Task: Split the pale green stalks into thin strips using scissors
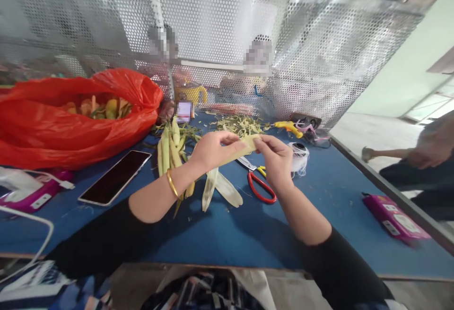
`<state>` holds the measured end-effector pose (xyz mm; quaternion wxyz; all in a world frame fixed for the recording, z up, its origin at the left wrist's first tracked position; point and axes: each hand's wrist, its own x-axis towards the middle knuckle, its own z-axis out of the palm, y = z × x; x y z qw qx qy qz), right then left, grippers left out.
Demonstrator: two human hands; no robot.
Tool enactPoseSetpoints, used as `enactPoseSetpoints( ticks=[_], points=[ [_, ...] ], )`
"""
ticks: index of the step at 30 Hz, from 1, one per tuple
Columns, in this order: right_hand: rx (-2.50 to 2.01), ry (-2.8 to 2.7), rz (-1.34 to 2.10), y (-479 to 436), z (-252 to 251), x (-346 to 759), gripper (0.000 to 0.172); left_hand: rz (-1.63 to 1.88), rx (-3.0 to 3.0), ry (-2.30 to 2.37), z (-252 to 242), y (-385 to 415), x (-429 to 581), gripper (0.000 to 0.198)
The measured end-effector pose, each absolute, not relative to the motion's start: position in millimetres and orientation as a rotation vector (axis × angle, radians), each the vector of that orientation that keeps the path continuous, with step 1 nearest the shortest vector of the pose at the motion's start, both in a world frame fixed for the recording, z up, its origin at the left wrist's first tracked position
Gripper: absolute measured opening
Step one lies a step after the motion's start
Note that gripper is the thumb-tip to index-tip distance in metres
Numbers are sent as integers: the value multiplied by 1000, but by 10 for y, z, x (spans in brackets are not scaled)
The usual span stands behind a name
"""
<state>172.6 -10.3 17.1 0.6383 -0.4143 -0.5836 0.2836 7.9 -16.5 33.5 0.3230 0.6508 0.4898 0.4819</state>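
Note:
My left hand (212,150) and my right hand (275,159) are both closed on one pale yellow-green husk strip (244,148), held between them above the blue table (220,234). A gold bangle sits on my left wrist. Below my hands lie loose husk leaves (222,188) and red-handled scissors (258,183). Several small husked corn cobs (169,147) lie in a pile just left of my left hand.
A red plastic bag (71,116) holding produce sits at the left. A black phone (115,176), a pink box (395,218), a white thread spool (299,153), a yellow glue gun (288,127), husk scraps (239,124) and a perforated metal screen (248,31) surround me. A person sits at right.

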Motion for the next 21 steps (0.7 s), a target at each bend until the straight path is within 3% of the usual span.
enactPoseSetpoints(
  ticks=[10,16,21],
  points=[
    [-1080,-1497,805,-3,65,1788,27,1080,1277,1148,211,-82,375,17],
    [-1175,-1623,495,-26,89,1771,23,959,1201,1191,175,-65,381,19],
    [-1504,-1961,242,-86,235,2019,22,1035,1134,1285,186,34,286,18]
  ],
)
